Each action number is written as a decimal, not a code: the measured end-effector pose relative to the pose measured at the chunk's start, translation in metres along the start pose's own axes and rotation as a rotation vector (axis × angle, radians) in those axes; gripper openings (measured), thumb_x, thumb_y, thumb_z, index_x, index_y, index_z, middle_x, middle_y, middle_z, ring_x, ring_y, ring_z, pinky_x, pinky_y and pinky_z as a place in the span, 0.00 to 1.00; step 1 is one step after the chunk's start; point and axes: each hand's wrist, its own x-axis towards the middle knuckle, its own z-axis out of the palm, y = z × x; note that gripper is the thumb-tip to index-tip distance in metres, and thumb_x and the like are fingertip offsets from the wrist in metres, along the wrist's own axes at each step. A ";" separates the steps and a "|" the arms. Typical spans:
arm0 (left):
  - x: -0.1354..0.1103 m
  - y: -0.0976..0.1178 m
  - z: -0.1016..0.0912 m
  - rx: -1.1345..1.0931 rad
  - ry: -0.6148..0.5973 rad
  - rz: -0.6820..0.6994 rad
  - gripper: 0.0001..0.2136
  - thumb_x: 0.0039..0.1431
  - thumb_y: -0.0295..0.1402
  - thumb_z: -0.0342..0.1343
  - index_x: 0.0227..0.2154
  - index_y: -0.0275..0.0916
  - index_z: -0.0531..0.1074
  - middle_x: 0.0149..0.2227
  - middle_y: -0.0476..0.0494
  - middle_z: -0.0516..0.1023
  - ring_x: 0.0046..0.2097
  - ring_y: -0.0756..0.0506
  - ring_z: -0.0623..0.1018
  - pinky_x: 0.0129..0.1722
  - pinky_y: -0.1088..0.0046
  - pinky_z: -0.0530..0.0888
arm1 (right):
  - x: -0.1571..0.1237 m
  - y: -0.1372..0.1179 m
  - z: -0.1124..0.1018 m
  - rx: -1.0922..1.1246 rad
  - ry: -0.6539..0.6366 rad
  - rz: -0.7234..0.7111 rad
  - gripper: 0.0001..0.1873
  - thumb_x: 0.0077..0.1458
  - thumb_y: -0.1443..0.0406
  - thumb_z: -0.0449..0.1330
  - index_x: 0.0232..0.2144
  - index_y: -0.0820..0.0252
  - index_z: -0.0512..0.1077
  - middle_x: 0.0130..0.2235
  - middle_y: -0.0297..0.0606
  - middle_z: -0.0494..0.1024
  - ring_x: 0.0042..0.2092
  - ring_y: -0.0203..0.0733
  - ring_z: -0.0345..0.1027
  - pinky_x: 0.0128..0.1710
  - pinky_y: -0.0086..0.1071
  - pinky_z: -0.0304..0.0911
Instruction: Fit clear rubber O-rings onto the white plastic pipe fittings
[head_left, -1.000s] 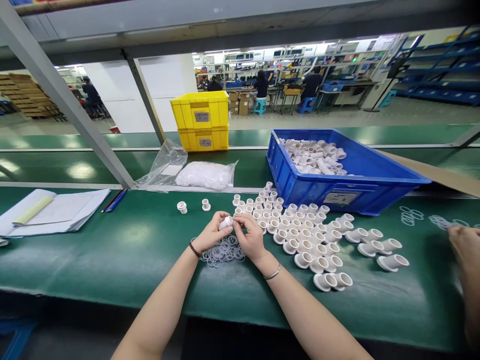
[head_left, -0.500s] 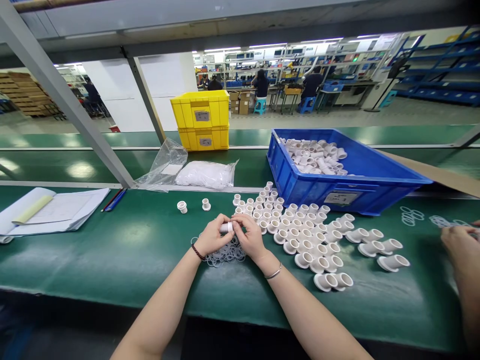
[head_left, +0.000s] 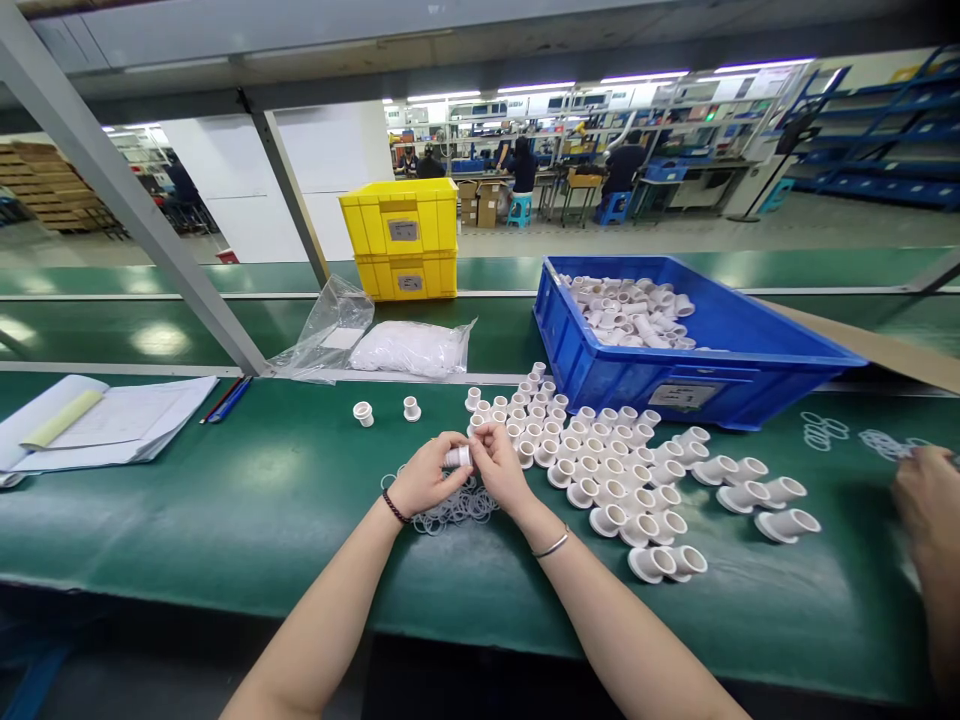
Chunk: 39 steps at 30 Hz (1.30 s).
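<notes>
My left hand (head_left: pixel 431 480) is closed around a white plastic flanged sleeve (head_left: pixel 457 457), held roughly sideways above the green bench. At the sleeve's right end, my right hand (head_left: pixel 499 468) has its thumb and fingertips pinched together; whatever is between them is hidden. Under both hands lies a loose pile of thin pale rings (head_left: pixel 456 508). Right of my hands, many matching white sleeves (head_left: pixel 574 450) stand in packed rows on their flanges. Two more, a sleeve (head_left: pixel 363 412) and a smaller-looking sleeve (head_left: pixel 412 408), stand apart behind my left hand.
A blue bin (head_left: pixel 675 385) of white sleeves stands behind the rows. Clear bags (head_left: pixel 411 348) and stacked yellow crates (head_left: pixel 405 240) are farther back. Papers (head_left: pixel 120 425) and pens (head_left: pixel 227 400) lie left. Another person's hand (head_left: pixel 926 490) reaches in at right near more rings (head_left: pixel 825 430).
My right fingertips have drawn slightly right and up along the sleeve's end, uncovering more of it. The other person's hand at the far right has shifted a little to the right.
</notes>
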 end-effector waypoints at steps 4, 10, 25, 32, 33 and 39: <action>0.000 0.000 0.002 -0.147 -0.008 -0.053 0.13 0.59 0.36 0.53 0.45 0.39 0.64 0.41 0.44 0.70 0.40 0.47 0.71 0.40 0.71 0.67 | 0.000 0.001 0.000 0.010 -0.001 -0.018 0.11 0.58 0.59 0.54 0.39 0.56 0.57 0.30 0.30 0.63 0.27 0.33 0.61 0.25 0.27 0.60; 0.004 -0.005 0.002 -0.683 0.065 -0.270 0.15 0.56 0.41 0.56 0.39 0.38 0.62 0.33 0.49 0.66 0.32 0.52 0.66 0.32 0.76 0.63 | -0.003 -0.008 -0.001 -0.099 -0.050 -0.126 0.11 0.61 0.59 0.51 0.45 0.56 0.62 0.41 0.39 0.69 0.38 0.37 0.67 0.33 0.31 0.67; 0.006 0.005 -0.008 -1.208 -0.040 -0.536 0.16 0.53 0.40 0.60 0.36 0.36 0.61 0.25 0.53 0.61 0.24 0.57 0.60 0.25 0.81 0.57 | -0.009 -0.012 0.000 -0.447 -0.070 -0.674 0.08 0.59 0.69 0.55 0.41 0.55 0.69 0.47 0.41 0.74 0.51 0.43 0.66 0.50 0.45 0.63; 0.008 0.007 0.006 -1.167 0.121 -0.543 0.17 0.53 0.42 0.59 0.36 0.36 0.61 0.24 0.54 0.62 0.23 0.57 0.60 0.24 0.80 0.56 | -0.007 -0.011 0.003 -0.464 0.012 -0.624 0.09 0.59 0.69 0.54 0.42 0.55 0.69 0.43 0.39 0.75 0.45 0.41 0.68 0.46 0.42 0.65; 0.009 0.007 0.010 -1.147 0.161 -0.538 0.17 0.53 0.42 0.59 0.36 0.36 0.61 0.24 0.54 0.62 0.23 0.57 0.60 0.24 0.80 0.56 | -0.007 -0.011 0.003 -0.476 0.023 -0.596 0.08 0.60 0.68 0.54 0.41 0.55 0.69 0.42 0.39 0.76 0.44 0.41 0.68 0.45 0.41 0.65; 0.009 0.007 0.024 -1.094 0.302 -0.507 0.18 0.53 0.44 0.58 0.37 0.37 0.60 0.26 0.54 0.63 0.24 0.57 0.61 0.23 0.80 0.55 | -0.007 -0.010 0.003 -0.489 0.085 -0.506 0.07 0.60 0.66 0.54 0.39 0.55 0.71 0.39 0.38 0.76 0.41 0.40 0.69 0.43 0.38 0.65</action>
